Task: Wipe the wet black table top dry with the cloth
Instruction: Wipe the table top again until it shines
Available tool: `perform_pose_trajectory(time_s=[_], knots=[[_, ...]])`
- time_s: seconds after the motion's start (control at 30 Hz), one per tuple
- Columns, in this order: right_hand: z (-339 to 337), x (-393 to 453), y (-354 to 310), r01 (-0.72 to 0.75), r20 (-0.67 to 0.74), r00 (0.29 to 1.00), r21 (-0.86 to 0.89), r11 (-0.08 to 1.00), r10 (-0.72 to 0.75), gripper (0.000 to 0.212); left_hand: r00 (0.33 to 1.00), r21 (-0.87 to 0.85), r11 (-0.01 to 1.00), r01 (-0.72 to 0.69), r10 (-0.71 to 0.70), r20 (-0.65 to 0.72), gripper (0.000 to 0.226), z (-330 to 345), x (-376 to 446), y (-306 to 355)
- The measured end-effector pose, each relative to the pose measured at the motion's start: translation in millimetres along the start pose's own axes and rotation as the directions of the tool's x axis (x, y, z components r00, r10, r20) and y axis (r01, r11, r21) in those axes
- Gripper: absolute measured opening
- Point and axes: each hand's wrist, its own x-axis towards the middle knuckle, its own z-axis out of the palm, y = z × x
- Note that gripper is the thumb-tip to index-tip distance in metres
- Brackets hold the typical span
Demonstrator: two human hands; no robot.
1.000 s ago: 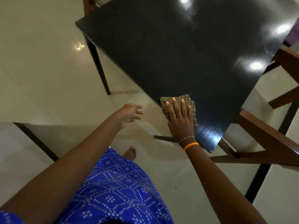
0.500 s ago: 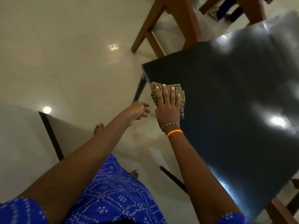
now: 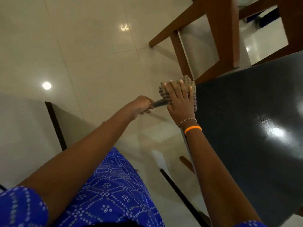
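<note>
Glossy black table top (image 3: 246,128) shows dull streaks — our cloth (image 3: 188,82) has slid to its far corner. Right hand (image 3: 180,102) presses flat; left hand (image 3: 141,105) hangs loosely curled — edge nearly finished.

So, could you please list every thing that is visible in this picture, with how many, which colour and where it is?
Flat black table top: one, black, glossy, right side of the view.
Checked beige-brown cloth: one, at the table's near-left corner, hanging over the edge.
Brown wooden chair: one, top right, beyond the table.
Cream tiled floor: cream with dark strips, left and below.
Blue patterned garment: one, bottom centre.
Orange wristband: one, right wrist.
Beaded bracelet: one, right wrist, above the wristband.
Left hand: fingers curled, at the table leg; blurred, grasp unclear.
Right hand: fingers spread flat, pressing the cloth.
</note>
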Motion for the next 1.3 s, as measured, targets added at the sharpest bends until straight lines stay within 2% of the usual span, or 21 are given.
perform_pose_trajectory(time_s=[0.1,0.23,0.33,0.5,0.6,0.73,0.9,1.0,1.07,1.17,1.3], knots=[[7,-64,6,0.039,-0.033,0.999,-0.038,0.999,-0.040,0.073,0.999,0.014,1.000,-0.018,0.018,0.032,0.042,-7,2,9],[10,-120,16,0.138,0.013,0.990,-0.134,0.981,-0.137,0.083,0.999,-0.028,0.999,-0.042,0.043,0.024,0.039,-17,4,21],[6,-86,13,0.123,-0.002,0.992,-0.152,0.981,-0.124,0.074,0.999,-0.048,0.998,-0.033,0.035,0.022,0.038,-20,8,25],[-2,3,8,0.041,-0.006,0.999,-0.017,0.999,-0.041,0.056,0.999,-0.086,0.996,-0.008,0.005,-0.043,0.045,-13,21,24],[-10,39,19,0.098,0.001,0.995,0.027,0.995,-0.098,0.042,0.999,-0.122,0.992,-0.011,0.006,-0.039,0.043,-7,29,28],[-15,45,51,0.174,-0.009,0.985,0.048,0.984,-0.174,0.039,0.998,-0.077,0.996,-0.053,0.055,0.028,0.028,0,37,54],[-26,54,148,0.076,0.016,0.997,0.090,0.993,-0.078,0.033,0.985,-0.002,0.996,-0.087,0.086,0.149,0.029,21,53,90],[-36,66,227,-0.004,0.027,1.000,0.088,0.996,0.002,0.035,0.981,0.105,0.991,-0.079,0.059,0.185,0.029,39,70,104],[-37,71,260,-0.011,0.065,0.998,0.093,0.996,0.005,0.038,0.983,0.126,0.991,-0.046,0.022,0.184,0.031,46,77,110],[-29,71,269,0.010,0.042,0.999,0.101,0.995,-0.015,0.037,0.978,0.104,0.995,-0.002,-0.020,0.207,0.034,45,83,110],[-25,67,247,-0.127,-0.039,0.990,0.147,0.981,0.134,0.037,0.979,0.068,0.998,0.009,-0.023,0.201,0.032,39,83,103]])
